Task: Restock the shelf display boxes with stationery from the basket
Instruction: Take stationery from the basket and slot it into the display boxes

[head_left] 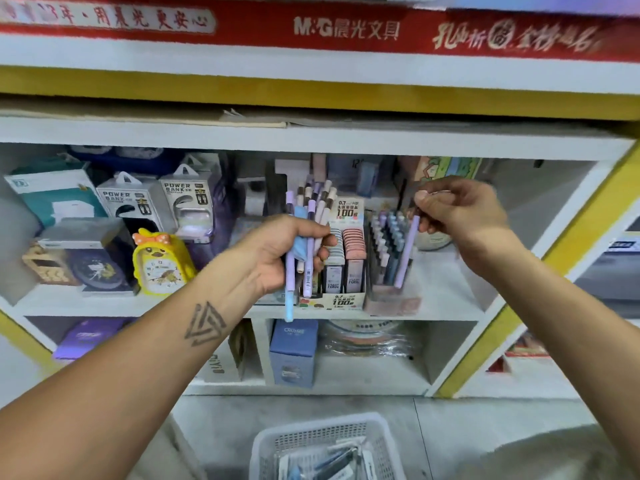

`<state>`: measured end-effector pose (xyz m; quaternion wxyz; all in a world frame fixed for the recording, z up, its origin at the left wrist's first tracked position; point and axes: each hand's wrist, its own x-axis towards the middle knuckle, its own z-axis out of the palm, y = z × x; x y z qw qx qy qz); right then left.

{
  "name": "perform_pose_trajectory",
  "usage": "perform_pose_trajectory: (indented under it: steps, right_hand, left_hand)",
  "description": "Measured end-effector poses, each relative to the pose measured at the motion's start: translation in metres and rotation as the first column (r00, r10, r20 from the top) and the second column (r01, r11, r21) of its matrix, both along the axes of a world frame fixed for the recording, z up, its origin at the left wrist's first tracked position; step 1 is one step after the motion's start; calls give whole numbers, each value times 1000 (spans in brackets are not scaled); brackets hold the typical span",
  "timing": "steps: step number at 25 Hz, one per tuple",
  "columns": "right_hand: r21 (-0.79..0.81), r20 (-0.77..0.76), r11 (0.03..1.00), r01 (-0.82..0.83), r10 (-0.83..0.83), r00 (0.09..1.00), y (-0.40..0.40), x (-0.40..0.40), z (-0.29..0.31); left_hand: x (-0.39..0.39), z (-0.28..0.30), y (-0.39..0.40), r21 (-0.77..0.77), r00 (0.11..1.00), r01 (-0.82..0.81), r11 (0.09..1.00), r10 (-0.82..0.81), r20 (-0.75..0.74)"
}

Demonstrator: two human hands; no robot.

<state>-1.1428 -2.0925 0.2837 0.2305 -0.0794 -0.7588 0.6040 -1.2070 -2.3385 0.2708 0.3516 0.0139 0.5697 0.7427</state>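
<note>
Single lilac pen (407, 249) pinched at its top by right hand (453, 209), tilted, lower tip down in pen display box (391, 292) on the white shelf (446, 289); bundle of pastel pens (308, 244) clutched upright in left hand (280, 258), in front of lead-refill display box (343, 271) just left of the pen box. Below, on the floor, white mesh basket (322, 441) with more stationery inside; off to the left on the shelf, yellow duck clock (161, 265) and power bank packs (156, 202).
</note>
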Motion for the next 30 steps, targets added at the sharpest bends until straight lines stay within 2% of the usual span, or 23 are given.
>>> perform_pose_trajectory:
  steps: [5, 9, 11, 13, 15, 22, 26, 30]
  right_hand:
    - [110, -134, 993, 52, -37, 990, 13, 16, 8]
    - [300, -74, 954, -1, 24, 997, 7, 12, -7]
    - [445, -5, 896, 5, -4, 1000, 5, 4, -14]
    - [624, 22, 781, 32, -58, 998, 4, -6, -17]
    - [707, 13, 707, 34, -61, 998, 2, -14, -19]
    - [753, 38, 658, -3, -38, 999, 2, -24, -33]
    - [730, 96, 679, -70, 0, 995, 3, -26, -31]
    - [769, 95, 635, -70, -5, 995, 1, -25, -33]
  left_hand:
    - [5, -7, 39, 7, 1000, 15, 1000, -15, -28]
    - [4, -13, 55, 18, 999, 32, 999, -31, -28]
    - [4, -14, 57, 22, 999, 39, 999, -39, -23]
    - [4, -15, 57, 37, 999, 42, 998, -41, -11]
    - [1, -15, 57, 44, 999, 44, 998, -45, 4]
    - [-5, -17, 53, 27, 998, 59, 998, -59, 1]
    - [-4, -18, 53, 28, 998, 60, 998, -60, -2]
    - [-4, -19, 54, 29, 998, 64, 998, -65, 3]
